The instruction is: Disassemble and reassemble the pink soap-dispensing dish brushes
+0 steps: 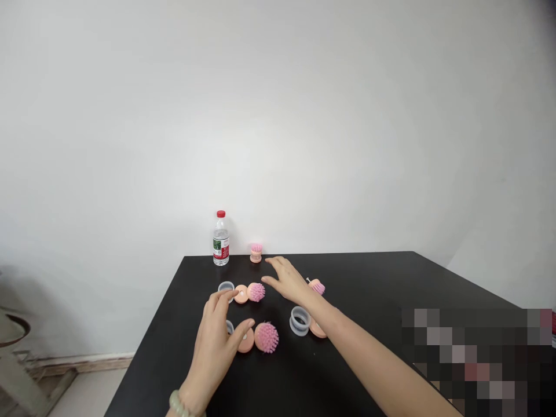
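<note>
My right hand (287, 279) is open and empty, stretched over the far part of the table. Its fingertips are close to an upright scrub brush (256, 253) with pink bristles on a peach base. My left hand (212, 336) hovers at the left with thumb and fingers apart, near a peach round piece (241, 294) and a bristled brush head (257, 292). Closer to me are another pink brush head (266, 337) and a second peach round piece (247, 341), partly behind my left thumb. Translucent rings (226, 285) stand beside these; one is mostly hidden by my left hand.
Right of centre lie another translucent ring (300, 321), a peach piece (318, 329) partly under my forearm, and a tipped brush head (317, 286). A red-capped water bottle (221, 246) stands at the back left of the black table (369, 289), before a white wall (278, 127).
</note>
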{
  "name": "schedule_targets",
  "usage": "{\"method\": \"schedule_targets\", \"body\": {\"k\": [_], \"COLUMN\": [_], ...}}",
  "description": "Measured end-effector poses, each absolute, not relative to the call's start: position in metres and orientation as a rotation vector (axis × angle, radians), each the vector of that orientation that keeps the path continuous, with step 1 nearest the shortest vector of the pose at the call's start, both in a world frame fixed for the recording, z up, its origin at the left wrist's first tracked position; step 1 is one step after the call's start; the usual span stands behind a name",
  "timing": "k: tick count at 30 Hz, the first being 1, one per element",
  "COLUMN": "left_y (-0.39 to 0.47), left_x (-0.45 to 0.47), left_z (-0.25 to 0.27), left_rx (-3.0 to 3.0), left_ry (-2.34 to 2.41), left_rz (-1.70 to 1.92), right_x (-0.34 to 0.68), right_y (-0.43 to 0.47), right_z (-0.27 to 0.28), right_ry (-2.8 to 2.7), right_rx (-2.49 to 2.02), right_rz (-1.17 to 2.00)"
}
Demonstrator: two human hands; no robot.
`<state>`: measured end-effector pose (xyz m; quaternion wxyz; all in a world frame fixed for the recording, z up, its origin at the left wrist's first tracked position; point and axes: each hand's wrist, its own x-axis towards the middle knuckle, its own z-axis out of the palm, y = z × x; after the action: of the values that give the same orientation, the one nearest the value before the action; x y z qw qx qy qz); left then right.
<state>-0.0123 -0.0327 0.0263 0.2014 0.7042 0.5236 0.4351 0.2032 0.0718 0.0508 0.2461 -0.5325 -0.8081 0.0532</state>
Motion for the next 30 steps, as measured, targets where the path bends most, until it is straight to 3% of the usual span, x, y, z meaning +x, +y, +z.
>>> {"method": "schedule_targets", "body": {"k": [9, 16, 24, 30], "left_y": [-0.026, -0.021, -0.023, -0.024], "left_x": [-0.019, -0.014, -0.012, -0.017], "left_z": [0.010, 0.001, 0.005, 0.012], "left_rx": [1.943, 1.898, 1.893, 1.972], "left_ry": [1.569, 1.571, 1.572, 1.562], "left_rz": [1.517, 1.620, 1.563, 1.529], "right_x": [0.167, 0.143, 0.154, 0.164], "right_y": [0.185, 0.221, 0.203, 0.125], "right_z": [0.045, 0.030, 0.047, 0.061], "right_ry": [-2.037, -1.862, -1.774, -1.817], "right_rx": [-1.863, -2.011, -1.830, -1.464], "right_rz": [0.167, 0.187, 0.309, 0.621]}}
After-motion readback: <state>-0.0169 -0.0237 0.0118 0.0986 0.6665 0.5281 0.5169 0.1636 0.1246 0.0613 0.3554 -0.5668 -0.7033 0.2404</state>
